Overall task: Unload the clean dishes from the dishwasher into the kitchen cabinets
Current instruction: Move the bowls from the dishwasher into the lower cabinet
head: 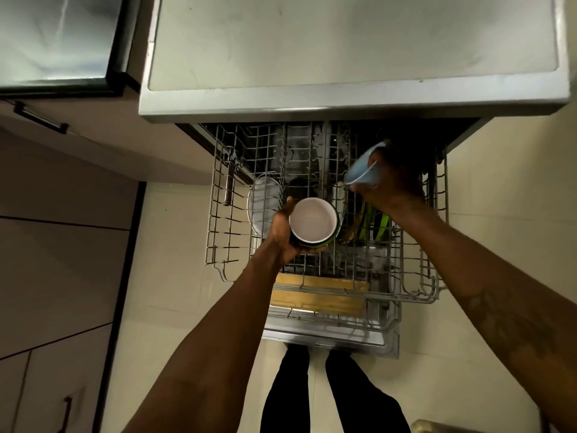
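The dishwasher's wire rack (218,214) is pulled out in front of me, below the steel worktop. My left hand (282,234) grips a green bowl with a white inside (313,219), held mouth-up above the rack's middle. My right hand (392,182) grips a light blue cup (362,170), tilted on its side above the rack's right part. A white plate (260,207) stands in the rack to the left of the bowl. Green-handled utensils (379,225) stand under my right wrist.
A wooden board (318,295) lies at the front of the lower rack. The steel worktop (343,51) overhangs the dishwasher. Cabinet doors with dark handles (40,117) run along the left. My legs (312,395) stand at the open dishwasher door.
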### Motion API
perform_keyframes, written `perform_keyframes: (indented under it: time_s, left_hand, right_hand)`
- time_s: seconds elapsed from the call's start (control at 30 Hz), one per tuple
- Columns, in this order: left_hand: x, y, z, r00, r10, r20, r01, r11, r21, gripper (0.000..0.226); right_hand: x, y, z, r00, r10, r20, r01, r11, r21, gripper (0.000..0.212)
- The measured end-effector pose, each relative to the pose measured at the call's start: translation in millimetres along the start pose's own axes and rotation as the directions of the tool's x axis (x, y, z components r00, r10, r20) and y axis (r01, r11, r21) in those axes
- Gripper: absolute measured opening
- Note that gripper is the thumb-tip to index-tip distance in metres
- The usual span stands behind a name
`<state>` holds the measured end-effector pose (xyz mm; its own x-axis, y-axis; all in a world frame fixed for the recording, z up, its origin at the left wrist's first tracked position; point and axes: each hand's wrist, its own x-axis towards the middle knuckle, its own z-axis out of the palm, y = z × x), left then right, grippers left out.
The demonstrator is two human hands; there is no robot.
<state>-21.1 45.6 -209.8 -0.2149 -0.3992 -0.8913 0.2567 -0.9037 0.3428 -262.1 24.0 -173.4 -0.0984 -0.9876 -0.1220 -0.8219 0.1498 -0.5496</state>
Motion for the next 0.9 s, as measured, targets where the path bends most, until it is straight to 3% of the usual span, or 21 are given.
perform_keyframes:
  time_s: [0.07,0.2,0.37,0.5,0.63,0.9]
  left_hand:
    - [-15,0,-1,1.0,0.011,-0.003,-0.011,1.0,0.008,0.066]
    - [-45,1,-5,0.998,0.055,0.011,-0.055,0.998,-0.029,0.062]
    - [-94,10,-18,0.984,0.165,0.069,-0.151,0.974,-0.167,0.059]
    - [-134,21,-42,0.964,0.252,0.08,-0.218,0.928,-0.302,0.057]
    - [-198,38,-70,0.933,0.338,0.126,-0.285,0.905,-0.315,0.053]
    - [-332,60,-178,0.894,0.442,0.081,-0.385,0.846,-0.37,0.051]
  right_hand:
    - [-25,-24,-8,0.991,-0.074,-0.11,0.086,0.99,0.112,0.066]
    - [-66,-65,-1,0.971,-0.182,-0.156,0.22,0.936,0.276,0.064]
    - [-92,-112,-2,0.939,-0.344,-0.013,0.325,0.872,0.365,0.059]
    - [-106,-156,-13,0.912,-0.394,0.116,0.326,0.866,0.379,0.086]
    - [-123,-211,-17,0.88,-0.453,0.146,0.355,0.829,0.431,0.122]
    - [-171,-366,5,0.837,-0.538,0.099,0.443,0.773,0.454,0.129]
